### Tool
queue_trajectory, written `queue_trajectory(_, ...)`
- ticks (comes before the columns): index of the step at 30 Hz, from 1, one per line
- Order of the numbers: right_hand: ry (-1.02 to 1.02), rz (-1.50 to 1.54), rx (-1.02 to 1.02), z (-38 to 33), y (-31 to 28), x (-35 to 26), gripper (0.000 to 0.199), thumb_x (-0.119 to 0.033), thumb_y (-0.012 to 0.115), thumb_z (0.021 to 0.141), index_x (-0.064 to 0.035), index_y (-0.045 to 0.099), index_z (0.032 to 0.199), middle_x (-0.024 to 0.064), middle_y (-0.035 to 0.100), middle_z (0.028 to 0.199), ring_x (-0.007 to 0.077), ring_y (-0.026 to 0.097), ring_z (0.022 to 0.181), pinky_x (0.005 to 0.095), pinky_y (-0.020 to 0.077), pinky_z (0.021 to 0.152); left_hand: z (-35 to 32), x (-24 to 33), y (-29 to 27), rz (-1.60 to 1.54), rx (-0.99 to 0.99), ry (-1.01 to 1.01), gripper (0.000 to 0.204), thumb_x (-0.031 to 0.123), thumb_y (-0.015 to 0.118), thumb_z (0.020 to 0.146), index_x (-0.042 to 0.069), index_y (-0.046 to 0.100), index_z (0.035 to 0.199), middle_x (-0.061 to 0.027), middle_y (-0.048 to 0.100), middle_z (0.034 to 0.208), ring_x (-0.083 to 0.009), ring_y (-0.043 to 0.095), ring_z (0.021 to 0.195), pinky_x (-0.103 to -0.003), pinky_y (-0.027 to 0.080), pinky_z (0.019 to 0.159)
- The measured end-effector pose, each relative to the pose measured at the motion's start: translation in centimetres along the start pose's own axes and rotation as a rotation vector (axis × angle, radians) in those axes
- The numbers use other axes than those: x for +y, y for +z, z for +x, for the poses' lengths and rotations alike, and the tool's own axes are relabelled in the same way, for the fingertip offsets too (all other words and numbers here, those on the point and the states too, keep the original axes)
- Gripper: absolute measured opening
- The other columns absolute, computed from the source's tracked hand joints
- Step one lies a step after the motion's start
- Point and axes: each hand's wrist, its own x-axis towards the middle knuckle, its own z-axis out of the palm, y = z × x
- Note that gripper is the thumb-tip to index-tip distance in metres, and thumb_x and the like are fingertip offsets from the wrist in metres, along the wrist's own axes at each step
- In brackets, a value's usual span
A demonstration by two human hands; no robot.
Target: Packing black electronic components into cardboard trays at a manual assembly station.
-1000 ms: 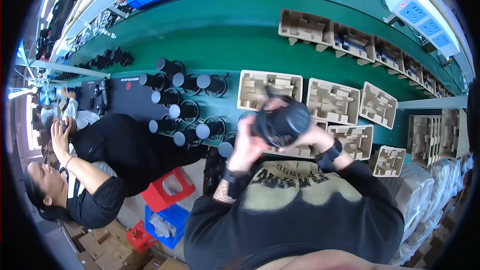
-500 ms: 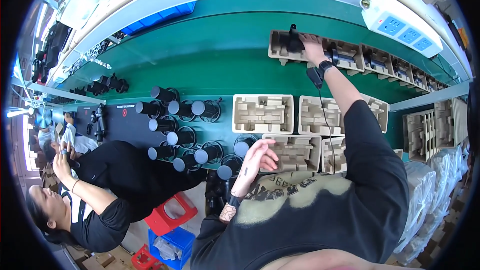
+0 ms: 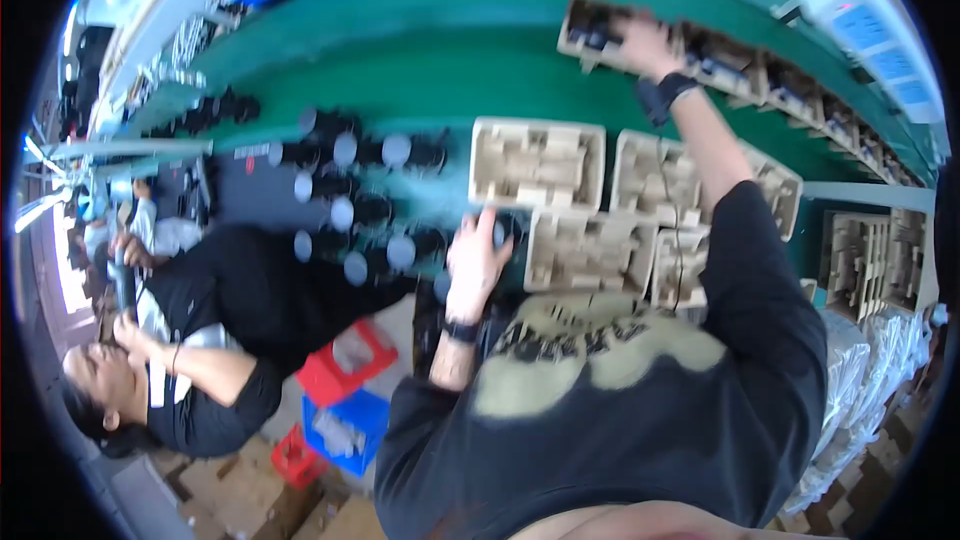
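Observation:
My left hand (image 3: 477,255) is at the front row of black cylindrical devices. Its fingers are spread, and the thumb and forefinger are beside a device with a round grey end (image 3: 506,229); a firm grip does not show. My right arm stretches far across the bench. The right hand (image 3: 648,46) is over the left end of a brown moulded pulp tray (image 3: 612,58), by a black part (image 3: 592,33) lying in it. Motion smears the right fingers, so their hold is unclear. A black object (image 3: 655,102) with a cord hangs at that wrist.
Pale pulp trays (image 3: 537,168) stand between my arms. Several more black cylinders (image 3: 398,151) cluster to the left. Filled trays (image 3: 790,90) run along the back right under a white power strip (image 3: 870,30). A co-worker (image 3: 190,360) sits at left, near a red stool (image 3: 345,360).
My left hand has moved from above the pale tray left to the grey-ended cylinder. The right hand stays at the far tray, where the black part now lies lower. The whole view has shifted.

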Motion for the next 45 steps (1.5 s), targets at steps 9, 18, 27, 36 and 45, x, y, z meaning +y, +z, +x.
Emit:
queue_trajectory(9,-0.158,1.606,-0.464,-19.4,-5.2,-1.6,0.055,-0.026,0.061,0.083,-0.004,0.048,0.132,0.0091,0.062,0.112,0.0174,0.059,0.103,0.033,0.048,0.09,-3.0,-1.9,-5.3,-0.801,0.484,-0.255,0.035,0.025,0.062,0.086,0.009,0.05,0.114,-0.0145,0.059,0.105,-0.0309,0.063,0.08,-0.036,0.055,0.061)
queue_trajectory(18,-0.422,1.773,-0.495,-27.4,-0.6,-13.0,0.076,-0.022,0.078,0.071,-0.0045,0.041,0.135,0.0109,0.053,0.128,0.0252,0.051,0.117,0.0389,0.0399,0.101,-4.1,3.2,-3.0,-1.968,-0.489,-0.676,0.033,0.034,0.049,0.094,0.004,0.056,0.105,-0.0101,0.063,0.085,-0.0151,0.057,0.057,-0.027,0.048,0.047)
queue_trajectory(27,-0.499,0.734,0.046,-17.4,-2.4,-13.2,0.064,-0.017,0.071,0.067,0.0023,0.048,0.124,0.0204,0.055,0.113,0.0364,0.055,0.102,0.043,0.0443,0.092,-7.6,-2.6,-2.1,-0.646,0.398,-0.258,0.023,0.021,0.065,0.085,0.006,0.06,0.103,-0.0041,0.062,0.076,-0.013,0.056,0.056,-0.025,0.044,0.051)
queue_trajectory(36,-0.583,0.538,0.152,-15.6,1.4,-12.6,0.051,-0.014,0.067,0.073,0.0011,0.054,0.12,0.0159,0.057,0.117,0.0328,0.053,0.112,0.0377,0.042,0.098,-9.9,-3.8,-3.0,-0.195,0.372,-0.229,0.034,0.023,0.069,0.078,0.005,0.056,0.104,-0.0146,0.061,0.095,-0.0291,0.061,0.077,-0.037,0.052,0.068)
queue_trajectory(45,-0.452,1.579,-0.505,-27.3,-2.7,-12.6,0.059,-0.019,0.077,0.073,-0.0035,0.051,0.124,0.0119,0.062,0.111,0.0222,0.057,0.11,0.0366,0.0457,0.094,-6.9,-0.9,-1.5,-1.809,-0.213,-0.497,0.046,0.046,0.039,0.095,0.005,0.052,0.108,-0.0064,0.059,0.073,-0.0113,0.051,0.046,-0.021,0.038,0.036)
